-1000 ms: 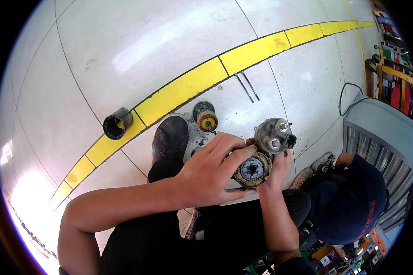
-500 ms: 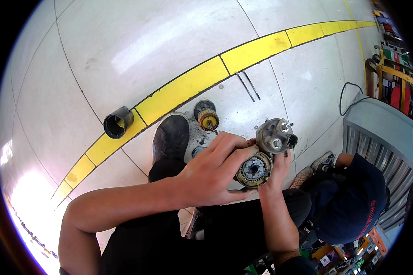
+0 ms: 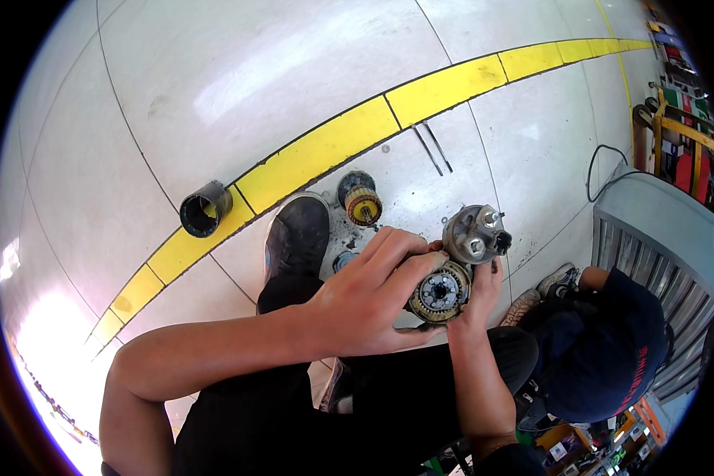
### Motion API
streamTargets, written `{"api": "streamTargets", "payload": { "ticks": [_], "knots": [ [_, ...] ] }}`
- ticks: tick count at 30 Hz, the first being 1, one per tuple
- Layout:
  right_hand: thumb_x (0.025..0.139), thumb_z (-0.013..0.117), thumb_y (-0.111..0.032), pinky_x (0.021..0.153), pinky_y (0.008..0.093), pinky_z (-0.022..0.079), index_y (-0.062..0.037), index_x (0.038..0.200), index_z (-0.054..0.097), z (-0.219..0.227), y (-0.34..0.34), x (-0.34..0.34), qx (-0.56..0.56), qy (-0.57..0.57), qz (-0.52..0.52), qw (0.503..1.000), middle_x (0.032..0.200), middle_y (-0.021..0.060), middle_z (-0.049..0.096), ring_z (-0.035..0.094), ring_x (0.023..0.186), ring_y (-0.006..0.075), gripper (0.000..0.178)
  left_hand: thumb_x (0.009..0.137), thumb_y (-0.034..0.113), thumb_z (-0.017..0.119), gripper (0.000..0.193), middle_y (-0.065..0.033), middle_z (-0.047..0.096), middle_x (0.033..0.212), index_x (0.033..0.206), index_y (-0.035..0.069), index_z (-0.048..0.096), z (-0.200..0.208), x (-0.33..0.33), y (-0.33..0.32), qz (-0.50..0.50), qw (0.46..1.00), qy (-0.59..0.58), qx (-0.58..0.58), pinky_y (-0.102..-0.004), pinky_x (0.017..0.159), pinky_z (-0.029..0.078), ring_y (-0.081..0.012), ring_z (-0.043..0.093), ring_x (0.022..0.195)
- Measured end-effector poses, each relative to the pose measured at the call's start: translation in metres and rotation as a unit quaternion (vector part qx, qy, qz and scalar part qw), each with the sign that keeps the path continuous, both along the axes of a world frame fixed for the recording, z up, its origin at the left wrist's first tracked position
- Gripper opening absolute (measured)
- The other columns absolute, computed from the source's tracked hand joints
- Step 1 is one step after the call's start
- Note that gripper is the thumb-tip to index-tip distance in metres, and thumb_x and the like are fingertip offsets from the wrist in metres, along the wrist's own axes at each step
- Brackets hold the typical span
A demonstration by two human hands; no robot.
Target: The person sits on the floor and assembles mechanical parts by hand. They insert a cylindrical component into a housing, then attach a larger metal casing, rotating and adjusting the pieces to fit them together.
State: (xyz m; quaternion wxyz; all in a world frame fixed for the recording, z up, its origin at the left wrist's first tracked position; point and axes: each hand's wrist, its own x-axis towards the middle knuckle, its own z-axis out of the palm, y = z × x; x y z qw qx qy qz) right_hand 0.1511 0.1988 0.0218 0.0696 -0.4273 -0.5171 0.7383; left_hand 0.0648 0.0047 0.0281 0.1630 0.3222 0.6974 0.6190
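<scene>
Between my hands is a partly stripped starter motor, its round gear end (image 3: 439, 293) facing up with a toothed ring and a dark centre hole. Joined beside it is the grey solenoid (image 3: 474, 235), with metal terminal nuts on top. My left hand (image 3: 373, 289) curls over the gear end's left rim, thumb and fingers gripping it. From the right and below, my right hand (image 3: 480, 297) wraps the housing; most of its fingers are hidden behind the part. On the floor beyond stands the armature (image 3: 361, 198), copper and yellow with a shaft.
A hollow black cylinder (image 3: 205, 209) lies across the yellow floor line (image 3: 325, 151) at left. Two long thin bolts (image 3: 432, 148) and a small washer (image 3: 385, 148) lie farther off. At right a person in dark clothing (image 3: 603, 345) crouches by a grey metal cabinet (image 3: 658, 230).
</scene>
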Motion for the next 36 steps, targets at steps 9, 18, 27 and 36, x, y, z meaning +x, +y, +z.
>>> {"api": "streamTargets", "payload": {
  "ticks": [9,18,27,36],
  "knots": [
    [0.119,0.047,-0.024,0.083,0.0423,0.067,0.003,0.128,0.058,0.008,-0.006,-0.006,-0.001,-0.024,-0.012,1.0,0.113,0.0203,0.075,0.079,0.094,0.031,0.031,0.07,0.026,0.1,0.079,-0.0179,0.057,0.123,0.133,-0.002,0.063,-0.001,-0.001,-0.002,-0.003,1.0,-0.008,-0.007,-0.0441,0.095,0.054,-0.0353,0.06,0.111],
    [0.119,0.049,-0.022,0.081,0.0294,0.059,0.0007,0.112,0.063,-0.004,-0.008,-0.005,0.002,-0.036,-0.025,0.999,0.104,0.0074,0.072,0.069,0.09,0.0122,0.028,0.072,0.031,0.099,0.081,-0.0195,0.058,0.128,0.136,-0.002,0.061,-0.006,-0.003,-0.008,0.004,0.998,-0.046,-0.049,-0.0424,0.1,0.055,-0.0356,0.063,0.115],
    [0.118,0.049,-0.019,0.081,0.0299,0.059,0.0036,0.115,0.065,-0.014,-0.007,0.001,-0.035,-0.055,-0.034,0.997,0.107,0.0083,0.072,0.069,0.092,0.0121,0.027,0.078,0.034,0.096,0.079,-0.0199,0.057,0.131,0.138,-0.003,0.061,-0.01,-0.003,-0.005,-0.022,0.989,-0.105,-0.105,-0.041,0.105,0.054,-0.0349,0.064,0.121],
    [0.118,0.05,-0.018,0.083,0.0303,0.057,0.0028,0.114,0.064,-0.012,-0.007,0.002,-0.04,-0.054,-0.029,0.997,0.105,0.008,0.071,0.068,0.092,0.0127,0.025,0.075,0.02,0.096,0.075,-0.0156,0.058,0.129,0.138,-0.002,0.062,-0.011,-0.004,-0.004,0.003,0.989,-0.128,-0.07,-0.0356,0.101,0.056,-0.0264,0.065,0.116]
  ]
}}
